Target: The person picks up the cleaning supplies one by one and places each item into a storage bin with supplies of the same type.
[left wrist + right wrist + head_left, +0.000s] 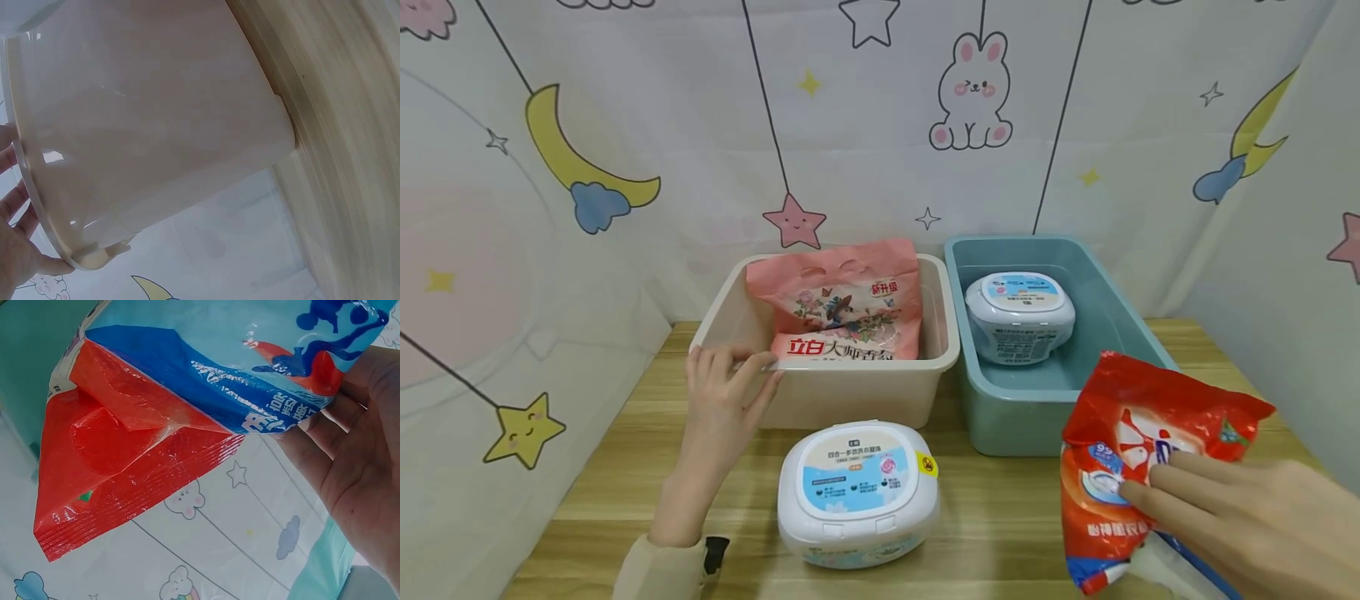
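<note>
My left hand (726,392) grips the front left rim of a cream plastic bin (850,396), which also fills much of the left wrist view. A pink bag of laundry detergent (857,304) leans inside that bin. On the right, my right hand (1247,517) holds a red and blue bag of laundry detergent (1105,433) in front of a teal bin (1000,425). Close up in the right wrist view, the bag (131,437) hangs tilted; my fingers (319,440) reach behind it. A white lidded tub (1018,321) sits inside the teal bin.
Another white lidded tub (857,492) with a blue label stands on the wooden table (985,533), in front of the cream bin. Both bins stand side by side against a white cloth backdrop (865,167) printed with stars, moons and a rabbit.
</note>
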The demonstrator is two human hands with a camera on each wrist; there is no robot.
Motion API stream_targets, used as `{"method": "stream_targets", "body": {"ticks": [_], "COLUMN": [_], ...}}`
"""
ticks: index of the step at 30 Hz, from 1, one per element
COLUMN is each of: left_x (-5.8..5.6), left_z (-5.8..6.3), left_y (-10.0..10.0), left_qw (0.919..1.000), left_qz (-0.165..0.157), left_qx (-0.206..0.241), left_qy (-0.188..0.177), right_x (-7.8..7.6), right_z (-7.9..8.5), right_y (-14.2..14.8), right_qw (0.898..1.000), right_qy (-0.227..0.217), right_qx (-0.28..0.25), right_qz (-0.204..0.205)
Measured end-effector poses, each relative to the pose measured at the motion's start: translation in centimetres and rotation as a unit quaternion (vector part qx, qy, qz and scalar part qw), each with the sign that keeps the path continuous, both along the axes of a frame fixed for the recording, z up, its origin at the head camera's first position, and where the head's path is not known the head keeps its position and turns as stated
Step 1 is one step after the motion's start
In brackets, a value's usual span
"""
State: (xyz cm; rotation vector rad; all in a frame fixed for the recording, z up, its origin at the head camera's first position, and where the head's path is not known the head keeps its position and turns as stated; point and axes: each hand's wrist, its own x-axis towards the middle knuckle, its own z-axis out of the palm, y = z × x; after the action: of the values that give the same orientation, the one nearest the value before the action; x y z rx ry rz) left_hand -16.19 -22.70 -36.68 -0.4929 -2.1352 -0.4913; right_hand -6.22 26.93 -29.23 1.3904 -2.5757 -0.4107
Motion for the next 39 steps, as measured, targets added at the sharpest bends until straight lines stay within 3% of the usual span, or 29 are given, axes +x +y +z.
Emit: {"method": "stream_targets", "body": {"ticks": [7, 14, 20, 39], "left_x": [0.0, 0.1, 0.1, 0.2], "left_z": [0.0, 0.1, 0.1, 0.1], "left_y": [0.0, 0.0, -0.1, 0.1], "left_qw": [1.0, 0.9999, 1.0, 0.9999], "left_qz": [-0.001, -0.003, -0.001, 0.005], "left_qx": [0.007, 0.01, 0.008, 0.006], "left_qy": [0.003, 0.0, -0.002, -0.014], "right_x": [-0.2, -0.5, -0.8, -1.7], "right_z": [0.5, 1.4, 2.0, 2.9], "right_y": [-0.4, -1.1, -1.5, -1.4], "right_qw": [1.0, 0.999, 0.995, 0.997], "right_qy": [-0.008, 0.03, 0.07, 0.074], "right_qx": [0.003, -0.021, -0.055, 0.021], "right_qz": [-0.012, 0.028, 0.039, 0.032]}}
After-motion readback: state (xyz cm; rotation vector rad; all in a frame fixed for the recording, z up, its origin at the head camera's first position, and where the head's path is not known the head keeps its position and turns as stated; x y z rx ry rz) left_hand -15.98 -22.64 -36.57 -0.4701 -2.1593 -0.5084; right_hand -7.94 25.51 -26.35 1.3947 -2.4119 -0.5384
